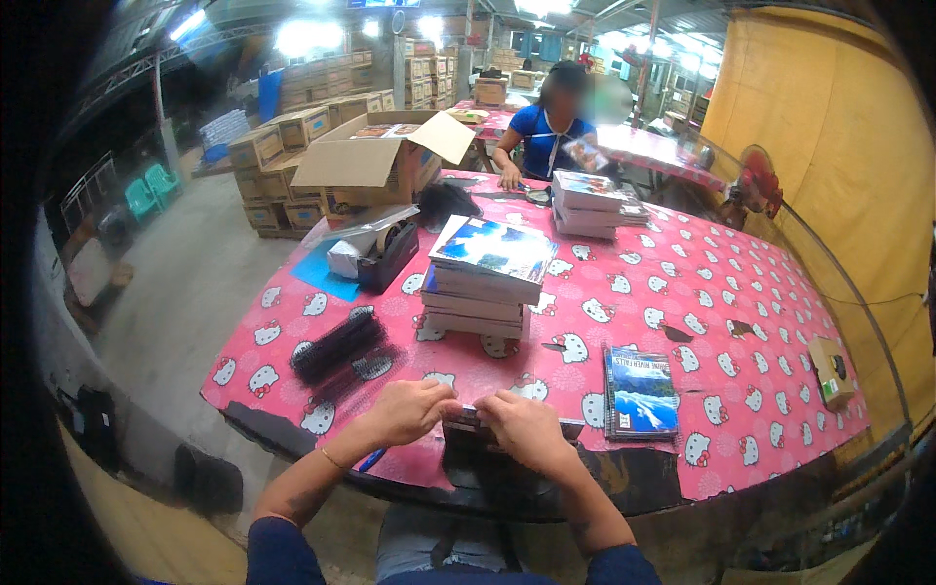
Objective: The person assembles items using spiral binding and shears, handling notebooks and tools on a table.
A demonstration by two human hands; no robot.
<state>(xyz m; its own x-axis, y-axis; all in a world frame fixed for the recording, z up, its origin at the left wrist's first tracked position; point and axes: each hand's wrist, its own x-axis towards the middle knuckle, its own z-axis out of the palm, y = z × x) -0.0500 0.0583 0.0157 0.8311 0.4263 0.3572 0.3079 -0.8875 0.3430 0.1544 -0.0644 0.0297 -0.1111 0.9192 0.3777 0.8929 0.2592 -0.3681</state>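
Note:
At the near edge of the table my left hand point(414, 413) and my right hand point(526, 425) are close together, fingers pinched at the top edge of a dark booklet point(568, 427). It is seen nearly edge-on, and my fingers cover much of it. Left of my hands lies a bundle of black binding coils point(339, 347). To the right rests a small stack of spiral-bound notebooks point(640, 392) with a blue waterfall cover. Beyond my hands stands a tall stack of booklets point(487, 278).
A tape dispenser point(388, 255) and an open carton point(375, 161) stand at the far left. Across the pink patterned table point(721, 361), a person in blue point(548, 141) sits behind more booklets point(590, 203). A blue pen point(371, 459) lies near my left wrist; a small brown box point(830, 373) sits far right.

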